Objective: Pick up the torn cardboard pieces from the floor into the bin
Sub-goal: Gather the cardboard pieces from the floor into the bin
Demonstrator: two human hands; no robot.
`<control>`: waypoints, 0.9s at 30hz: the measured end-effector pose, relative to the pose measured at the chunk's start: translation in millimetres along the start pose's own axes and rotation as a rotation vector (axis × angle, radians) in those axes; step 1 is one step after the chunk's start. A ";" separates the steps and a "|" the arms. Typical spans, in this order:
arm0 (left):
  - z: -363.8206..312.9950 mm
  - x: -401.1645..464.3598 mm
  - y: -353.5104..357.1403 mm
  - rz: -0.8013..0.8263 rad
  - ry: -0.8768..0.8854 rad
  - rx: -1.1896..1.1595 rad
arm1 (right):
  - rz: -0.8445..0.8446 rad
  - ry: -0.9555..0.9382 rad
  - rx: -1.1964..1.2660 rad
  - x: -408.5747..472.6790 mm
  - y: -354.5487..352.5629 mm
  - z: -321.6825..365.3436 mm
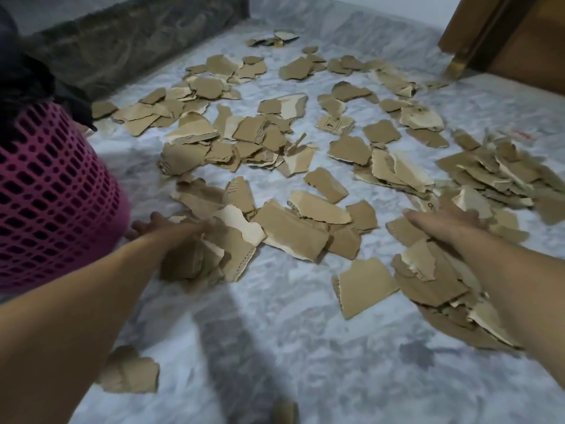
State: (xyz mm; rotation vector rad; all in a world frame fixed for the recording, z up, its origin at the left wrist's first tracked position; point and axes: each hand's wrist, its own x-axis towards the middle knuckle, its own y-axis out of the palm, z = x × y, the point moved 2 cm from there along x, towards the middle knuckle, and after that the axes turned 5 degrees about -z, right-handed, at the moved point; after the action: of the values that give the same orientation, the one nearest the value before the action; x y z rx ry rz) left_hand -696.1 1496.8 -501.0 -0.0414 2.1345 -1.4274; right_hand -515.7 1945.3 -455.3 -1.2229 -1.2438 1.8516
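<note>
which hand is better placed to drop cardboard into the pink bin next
Left. The left hand sits right beside the pink bin, at a bundle of torn pieces. The right hand is over a pile across the floor, farther from the bin.

The cardboard pieces (293, 231) are mostly plain tan-brown, but lots of them have a paler cream layer showing along the torn edges, and a few show ribbed corrugation stripes. One piece (334, 124) has some dark printed marks on it. The floor (275, 332) is a pale grey-white marble look with cloudy darker grey veins. The bin (52, 191) is bright magenta-pink in a mesh grid pattern, dark inside the holes. Wooden furniture (504, 35) in the corner is warm orange-brown.
</note>
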 end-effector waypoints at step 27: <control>-73.6 -76.9 38.2 0.400 0.092 -0.493 | 0.391 -0.206 0.645 -75.0 64.7 86.8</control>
State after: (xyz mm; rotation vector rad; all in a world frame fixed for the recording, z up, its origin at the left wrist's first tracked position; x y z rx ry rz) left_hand -655.3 1600.2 -480.4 0.2547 2.3547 -0.6733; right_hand -563.4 1824.2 -475.3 -0.9640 -0.4260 2.4454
